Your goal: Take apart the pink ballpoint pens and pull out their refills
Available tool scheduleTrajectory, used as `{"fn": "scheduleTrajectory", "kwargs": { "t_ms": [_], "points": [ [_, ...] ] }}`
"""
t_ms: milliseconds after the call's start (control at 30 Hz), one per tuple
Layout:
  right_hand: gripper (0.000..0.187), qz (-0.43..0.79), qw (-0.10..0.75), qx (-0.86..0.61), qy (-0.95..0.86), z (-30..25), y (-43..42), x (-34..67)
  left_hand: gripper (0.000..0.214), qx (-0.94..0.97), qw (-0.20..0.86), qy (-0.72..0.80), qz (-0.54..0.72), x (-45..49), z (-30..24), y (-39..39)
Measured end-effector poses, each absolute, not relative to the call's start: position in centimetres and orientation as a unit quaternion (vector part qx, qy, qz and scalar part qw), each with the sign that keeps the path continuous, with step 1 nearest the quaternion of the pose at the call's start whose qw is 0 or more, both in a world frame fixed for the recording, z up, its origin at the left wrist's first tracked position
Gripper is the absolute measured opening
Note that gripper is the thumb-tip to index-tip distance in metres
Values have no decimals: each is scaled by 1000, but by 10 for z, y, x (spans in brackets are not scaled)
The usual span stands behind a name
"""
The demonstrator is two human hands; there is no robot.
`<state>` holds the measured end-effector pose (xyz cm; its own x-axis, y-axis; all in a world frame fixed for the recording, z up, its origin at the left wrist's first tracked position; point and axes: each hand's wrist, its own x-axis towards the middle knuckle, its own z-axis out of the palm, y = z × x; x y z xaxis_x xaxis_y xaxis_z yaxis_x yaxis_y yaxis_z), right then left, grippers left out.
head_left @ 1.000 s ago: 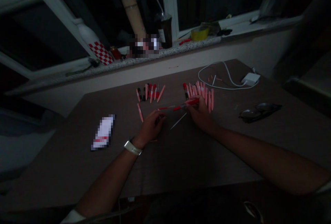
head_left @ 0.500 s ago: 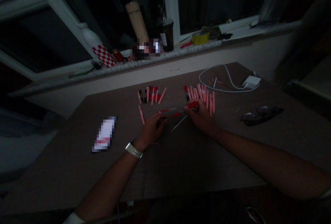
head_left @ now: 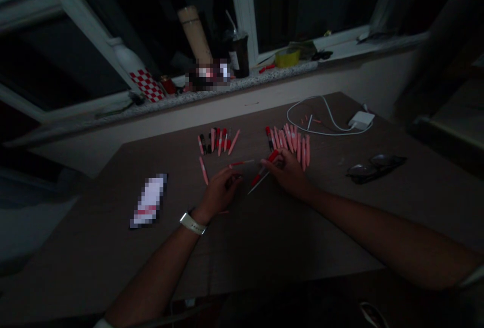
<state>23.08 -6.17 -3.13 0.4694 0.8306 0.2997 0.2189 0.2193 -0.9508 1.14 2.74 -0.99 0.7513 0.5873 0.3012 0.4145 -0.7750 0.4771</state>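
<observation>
My right hand [head_left: 289, 171] pinches a red pen [head_left: 257, 177] with a clear middle, tilted with its lower end toward me and to the left. A thin pale stick [head_left: 257, 183] runs just below the pen; whether the hand touches it I cannot tell. Close by on the left, my left hand [head_left: 220, 189] has curled fingers, and what they may hold is hidden. At its fingertips is a thin pen refill [head_left: 242, 163] with a red end. A pink pen [head_left: 203, 169] lies beyond that hand. Behind my right hand is a row of pink pens [head_left: 289, 138].
Black, red and pink pens [head_left: 219, 141] lie in a second group. A phone [head_left: 149, 202] is at left. Glasses [head_left: 374, 169] and a white charger [head_left: 362, 120] with a looped cable [head_left: 321, 97] are at right. Bottles, a cup [head_left: 239, 55] and yellow tape [head_left: 287, 57] stand on the sill.
The red pen in my right hand has swung steeper, its lower end now nearer to me. My left hand keeps almost the same pose. The whole view has shifted slightly.
</observation>
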Motion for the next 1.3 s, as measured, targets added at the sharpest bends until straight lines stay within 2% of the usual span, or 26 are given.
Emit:
{"fn": "scheduleTrajectory", "kwargs": {
  "t_ms": [367,867,1200,1300],
  "points": [
    [32,228,621,-592,-460,-29,-64,230,18,920,192,256,224,12,-7,25],
    [36,263,650,-563,-438,-30,-62,229,18,917,194,270,219,12,-5,25],
    [31,311,538,-592,-514,-28,-64,227,17,914,203,282,211,11,-5,26],
    [30,280,510,-615,-532,-27,-62,225,17,912,209,285,208,10,-7,27]
  ]
}}
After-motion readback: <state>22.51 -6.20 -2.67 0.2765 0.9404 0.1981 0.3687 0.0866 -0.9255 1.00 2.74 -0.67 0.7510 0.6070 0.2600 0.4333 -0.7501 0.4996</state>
